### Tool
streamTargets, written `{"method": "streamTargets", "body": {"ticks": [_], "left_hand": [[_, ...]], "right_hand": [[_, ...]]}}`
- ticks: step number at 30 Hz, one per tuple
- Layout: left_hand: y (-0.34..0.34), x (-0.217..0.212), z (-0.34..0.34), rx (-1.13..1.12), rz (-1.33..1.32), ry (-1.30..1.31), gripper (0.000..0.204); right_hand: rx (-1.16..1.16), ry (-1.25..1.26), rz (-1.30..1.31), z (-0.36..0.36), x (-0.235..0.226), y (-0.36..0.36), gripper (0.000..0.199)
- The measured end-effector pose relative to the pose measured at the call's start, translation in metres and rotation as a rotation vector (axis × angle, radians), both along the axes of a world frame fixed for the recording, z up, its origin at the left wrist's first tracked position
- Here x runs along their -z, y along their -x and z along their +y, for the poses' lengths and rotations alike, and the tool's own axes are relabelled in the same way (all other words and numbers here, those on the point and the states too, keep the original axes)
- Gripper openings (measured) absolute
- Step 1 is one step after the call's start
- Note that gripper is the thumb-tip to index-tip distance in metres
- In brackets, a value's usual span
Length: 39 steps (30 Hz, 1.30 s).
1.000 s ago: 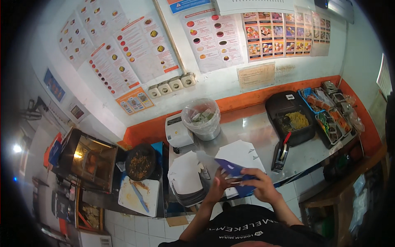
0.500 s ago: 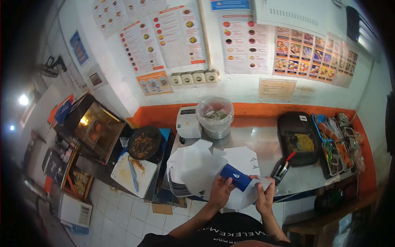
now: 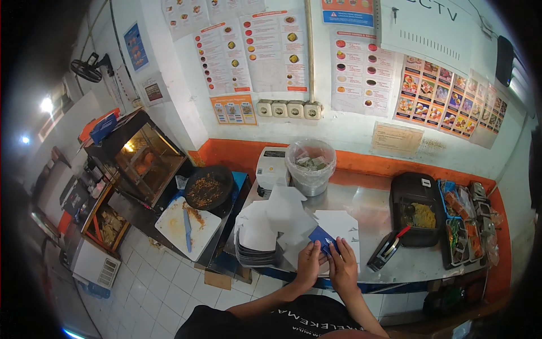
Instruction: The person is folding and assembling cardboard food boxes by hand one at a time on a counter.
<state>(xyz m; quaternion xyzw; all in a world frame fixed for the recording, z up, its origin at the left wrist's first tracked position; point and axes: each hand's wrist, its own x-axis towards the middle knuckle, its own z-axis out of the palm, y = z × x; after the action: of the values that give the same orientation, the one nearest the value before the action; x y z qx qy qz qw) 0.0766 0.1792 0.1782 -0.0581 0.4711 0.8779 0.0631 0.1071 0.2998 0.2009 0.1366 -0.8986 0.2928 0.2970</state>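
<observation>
Both hands work on a piece of blue-printed card with a small white mark, held over the near edge of the metal table. My left hand is closed round its left side. My right hand presses on it from the right, fingers bent over it, hiding most of the card. Beneath and beyond the hands lies a flat white card sheet with slotted edges. To the left is a thick stack of white card blanks. A black stapler-like tool with a red tip lies to the right.
A lined bucket and white printer-like machine stand behind. Further right are a black container with yellow food and a tray of packets. On the left are a cutting board with a knife, a dark pan and a lit cabinet.
My right hand has moved left, close against my left hand, and is now over the blue card. Less of the blue side shows. The whole view has shifted.
</observation>
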Motion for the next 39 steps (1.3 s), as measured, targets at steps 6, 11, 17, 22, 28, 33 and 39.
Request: {"method": "streamTargets", "body": {"ticks": [6, 11, 17, 22, 28, 33, 39], "left_hand": [[0.009, 0.023, -0.028, 0.104, 0.133, 0.202, 0.037], [0.001, -0.013, -0.07, 0.411, 0.462, 0.767, 0.048], [0.02, -0.008, -0.115, 0.456, 0.893, 1.4, 0.041], [0.054, 0.06, -0.17, 0.418, 0.742, 1.73, 0.029], [0.11, 0.116, -0.271, 0.467, 0.747, 1.902, 0.024], [0.125, 0.169, -0.29, 0.767, 0.658, 1.827, 0.036], [0.135, 0.143, -0.29, 0.833, 0.832, 1.71, 0.034]], "right_hand": [[-0.138, 0.275, -0.261, -0.008, -0.011, 0.004, 0.043], [-0.177, 0.621, -0.389, -0.015, 0.014, 0.022, 0.074], [-0.177, 0.94, -0.616, -0.033, 0.051, 0.052, 0.06], [-0.345, 0.864, -0.792, -0.053, 0.085, 0.075, 0.053], [-0.273, -0.249, -0.755, -0.016, 0.18, 0.079, 0.083], [-0.178, -0.551, -0.939, 0.0, 0.237, 0.044, 0.09], [-0.196, -0.352, -0.855, 0.023, 0.253, 0.048, 0.051]]}}
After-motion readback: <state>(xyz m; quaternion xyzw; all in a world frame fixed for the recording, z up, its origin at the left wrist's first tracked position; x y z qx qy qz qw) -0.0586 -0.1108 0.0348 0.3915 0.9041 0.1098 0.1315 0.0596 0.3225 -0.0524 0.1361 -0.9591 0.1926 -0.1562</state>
